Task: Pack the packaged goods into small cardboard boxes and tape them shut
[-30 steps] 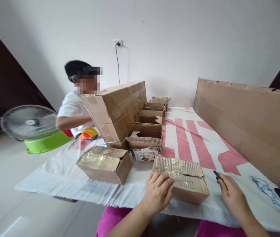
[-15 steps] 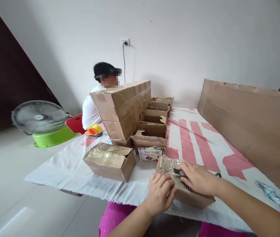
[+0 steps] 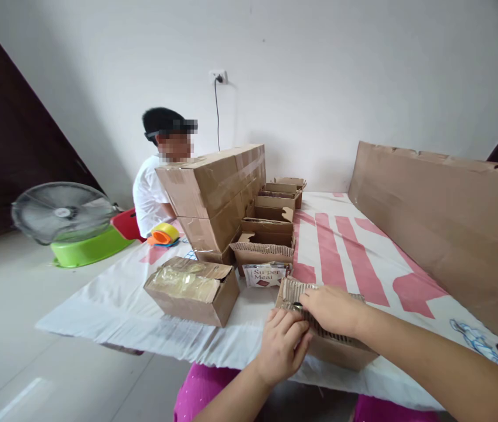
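In front of me on the table sits a small cardboard box (image 3: 341, 353) with a corrugated top. My left hand (image 3: 283, 343) has its fingers curled over the box's near left edge. My right hand (image 3: 332, 308) is closed above the top, gripping a small dark-tipped tool, which looks like a box cutter (image 3: 297, 306); most of it is hidden by the hand. Its tip is at the corrugated top, close to my left fingers. A taped cardboard box (image 3: 194, 290) lies to the left.
Several open cardboard boxes (image 3: 263, 252) stand in a row beyond, with a printed packet (image 3: 265, 275) in front. Stacked closed boxes (image 3: 214, 196) rise beside them. A person (image 3: 150, 193) sits behind the stack. Tape rolls (image 3: 164, 234), a fan (image 3: 62, 212) and a large cardboard panel (image 3: 442, 228) are around.
My right hand has moved left with the tool, closer to my left hand, covering more of it. The left hand keeps its place. The seated person appears further left of the stack.
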Available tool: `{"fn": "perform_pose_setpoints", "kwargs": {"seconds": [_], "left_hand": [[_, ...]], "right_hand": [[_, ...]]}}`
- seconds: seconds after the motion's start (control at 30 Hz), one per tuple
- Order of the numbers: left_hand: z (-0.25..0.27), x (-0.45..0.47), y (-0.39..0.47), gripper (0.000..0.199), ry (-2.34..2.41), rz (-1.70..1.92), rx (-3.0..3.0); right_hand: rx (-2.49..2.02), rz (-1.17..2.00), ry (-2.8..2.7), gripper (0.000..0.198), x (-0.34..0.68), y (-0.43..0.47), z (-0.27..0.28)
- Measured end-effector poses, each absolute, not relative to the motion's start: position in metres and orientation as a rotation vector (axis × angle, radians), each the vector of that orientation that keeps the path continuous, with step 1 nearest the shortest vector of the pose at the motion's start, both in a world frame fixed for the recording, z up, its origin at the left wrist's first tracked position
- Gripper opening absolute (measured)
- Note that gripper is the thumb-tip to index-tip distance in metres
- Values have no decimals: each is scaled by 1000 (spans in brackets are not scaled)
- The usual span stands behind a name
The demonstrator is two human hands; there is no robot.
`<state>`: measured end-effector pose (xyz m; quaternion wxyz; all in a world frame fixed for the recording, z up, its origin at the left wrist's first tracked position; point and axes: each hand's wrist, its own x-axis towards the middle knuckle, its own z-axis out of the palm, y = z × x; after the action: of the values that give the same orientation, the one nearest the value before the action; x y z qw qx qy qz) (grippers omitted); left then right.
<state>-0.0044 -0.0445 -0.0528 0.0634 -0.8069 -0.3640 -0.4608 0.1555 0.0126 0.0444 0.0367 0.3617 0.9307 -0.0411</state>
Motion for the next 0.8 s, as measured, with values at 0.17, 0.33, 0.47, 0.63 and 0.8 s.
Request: {"fn": "perform_pose_setpoints", "kwargs": {"seconds": [0.17, 0.33, 0.47, 0.63, 0.8], "left_hand": [[-54, -5, -43, 12, -1110, -1355, -2455], [-54, -3, -44, 11, -1113, -1342, -2468], [-52, -3, -45, 9, -1098, -1360, -2454], [-53, -4, -44, 11, -1083, -1356, -2458], [-54, -5, -42, 11, -1094, -1340, -2461]], "right_hand": [[1144, -129, 2796, 22, 145, 11, 51], [1192, -88, 2709, 22, 149, 10, 59], [1163, -45, 2667, 25, 160, 9, 66], [1105, -13, 2739, 27, 158, 9, 68], [1087, -38, 2710, 25, 144, 8, 64]]}}
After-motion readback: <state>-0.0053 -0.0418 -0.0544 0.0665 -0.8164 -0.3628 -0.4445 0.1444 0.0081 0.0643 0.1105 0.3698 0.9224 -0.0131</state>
